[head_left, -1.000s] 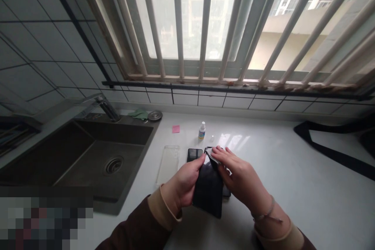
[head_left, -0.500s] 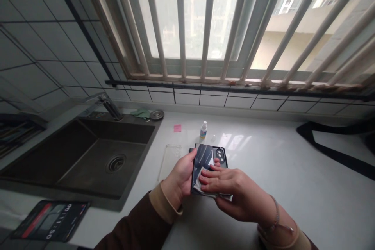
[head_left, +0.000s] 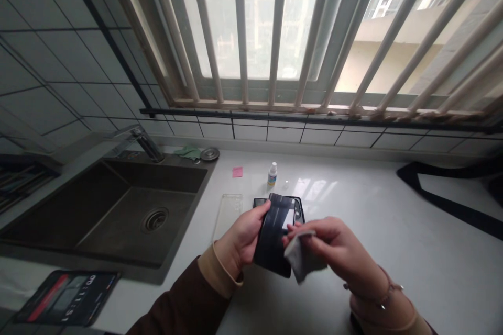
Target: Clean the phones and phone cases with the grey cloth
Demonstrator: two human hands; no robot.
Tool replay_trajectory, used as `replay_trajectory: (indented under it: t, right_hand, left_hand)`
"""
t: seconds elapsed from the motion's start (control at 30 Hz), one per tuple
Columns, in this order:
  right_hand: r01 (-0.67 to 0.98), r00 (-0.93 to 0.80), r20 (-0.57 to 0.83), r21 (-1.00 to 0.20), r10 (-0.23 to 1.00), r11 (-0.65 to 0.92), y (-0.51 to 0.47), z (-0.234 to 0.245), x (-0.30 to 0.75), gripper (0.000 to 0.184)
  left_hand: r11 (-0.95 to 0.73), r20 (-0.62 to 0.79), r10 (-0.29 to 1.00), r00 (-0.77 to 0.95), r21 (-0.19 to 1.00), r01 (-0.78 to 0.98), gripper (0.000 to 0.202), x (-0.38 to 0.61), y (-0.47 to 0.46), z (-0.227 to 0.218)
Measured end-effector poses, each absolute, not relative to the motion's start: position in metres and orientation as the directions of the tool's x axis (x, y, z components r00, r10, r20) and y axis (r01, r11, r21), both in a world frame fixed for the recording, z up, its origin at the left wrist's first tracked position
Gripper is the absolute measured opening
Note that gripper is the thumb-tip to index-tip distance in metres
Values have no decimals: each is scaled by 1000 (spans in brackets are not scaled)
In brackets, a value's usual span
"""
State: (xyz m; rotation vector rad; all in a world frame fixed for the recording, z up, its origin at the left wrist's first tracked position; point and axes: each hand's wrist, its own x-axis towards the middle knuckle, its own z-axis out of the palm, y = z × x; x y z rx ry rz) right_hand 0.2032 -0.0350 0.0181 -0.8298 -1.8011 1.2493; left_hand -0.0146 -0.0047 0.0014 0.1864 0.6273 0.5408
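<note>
My left hand [head_left: 240, 241] wraps the edge of a dark glossy phone [head_left: 272, 235], tilted above the white counter [head_left: 373, 220]. My right hand [head_left: 338, 251] pinches a grey cloth [head_left: 303, 256] just beside it. A slip from this one-handed grip could drop the phone onto the phone [head_left: 298, 210] lying below.

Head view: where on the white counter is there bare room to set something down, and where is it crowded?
The widest bare patch of the white countertop lies right of the dropper bottle, before the black strap. Crowded in front of the bottle: clear phone case, dark phone, left hand, right hand with gray cloth.
</note>
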Motion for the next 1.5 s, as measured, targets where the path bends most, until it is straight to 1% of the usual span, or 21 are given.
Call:
replay_trajectory:
  t: [0.03, 0.07, 0.13, 0.17, 0.2, 0.23, 0.3, 0.37, 0.43, 0.5, 0.6, 0.7, 0.97, 1.03, 1.17, 1.23, 1.27, 1.33, 1.4, 1.43, 1.5]
  right_hand:
    - [103, -297, 183, -970, 937, 222, -32, 12, 205, 30]
    - [116, -119, 164, -977, 979, 178, -30, 7, 207, 34]
    - [229, 159, 193, -961, 968, 154, -26, 0, 209, 37]
    - [325, 245, 255, -931, 935, 168, -25, -2, 210, 35]
    - [436, 277, 341, -878, 898, 199, -25, -3, 210, 33]
    - [541, 250, 437, -803, 864, 250, -25, -3, 210, 31]
    - [659, 52, 586, -629, 808, 414, -25, -4, 208, 31]
    - [637, -188, 628, -508, 756, 580, -25, -5, 204, 37]
    - [561, -352, 617, -463, 704, 687, -24, -7, 201, 44]
    - [497, -445, 602, -450, 663, 742, -25, -8, 198, 49]
    - [420, -517, 581, -468, 629, 778, -27, -6, 196, 50]
    - [344, -564, 570, -495, 597, 798, -32, -2, 192, 50]
    - [169, -597, 608, -543, 524, 823, -41, 8, 184, 55]
    - [133, -596, 609, -568, 523, 812, -43, 11, 183, 55]
    - [71, -599, 599, -622, 531, 780, -49, 16, 182, 56]
    - [56, -575, 581, -674, 576, 736, -51, 17, 182, 53]
    - [62, -546, 559, -716, 625, 695, -52, 16, 183, 49]
    - [105, -428, 469, -823, 772, 559, -51, 13, 187, 33]
    - [156, -197, 339, -915, 920, 371, -46, 8, 192, 20]
    - [164, -51, 272, -947, 961, 277, -42, 5, 196, 21]
    - [155, 213, 169, -978, 962, 138, -32, 0, 203, 31]
  left_hand:
    - [861, -496, 506, 705, 333, -384, 63, -15, -7, 1]
    - [873, -485, 481, 731, 345, -345, 64, -15, -9, 2]
    - [890, -463, 427, 776, 365, -272, 66, -16, -14, 3]
    - [895, -450, 408, 794, 368, -251, 67, -16, -15, 4]
    - [898, -437, 397, 807, 368, -243, 67, -15, -17, 5]
    - [897, -428, 397, 812, 366, -246, 67, -15, -17, 6]
    - [888, -433, 431, 791, 358, -288, 64, -14, -15, 7]
    - [864, -475, 495, 728, 352, -359, 59, -14, -12, 5]
    - [832, -535, 555, 637, 358, -424, 52, -14, -8, 0]
    - [803, -578, 592, 562, 364, -471, 48, -14, -4, -5]
    - [773, -597, 622, 507, 365, -520, 46, -13, -1, -9]
    - [764, -592, 628, 505, 345, -546, 48, -12, 1, -9]
    - [765, -544, 627, 558, 296, -572, 65, -15, 7, -13]
    - [750, -534, 646, 545, 316, -580, 67, -16, 7, -13]
    - [697, -562, 696, 448, 378, -609, 63, -18, 6, -10]
    - [689, -573, 704, 420, 407, -600, 60, -18, 7, -10]
    - [704, -581, 692, 428, 413, -578, 60, -18, 7, -10]
    - [745, -594, 656, 466, 409, -527, 58, -19, 6, -10]
    - [779, -591, 623, 513, 405, -479, 57, -18, 4, -8]
    - [789, -584, 613, 533, 411, -457, 57, -18, 3, -6]
    - [799, -571, 601, 559, 432, -418, 59, -17, 0, -2]
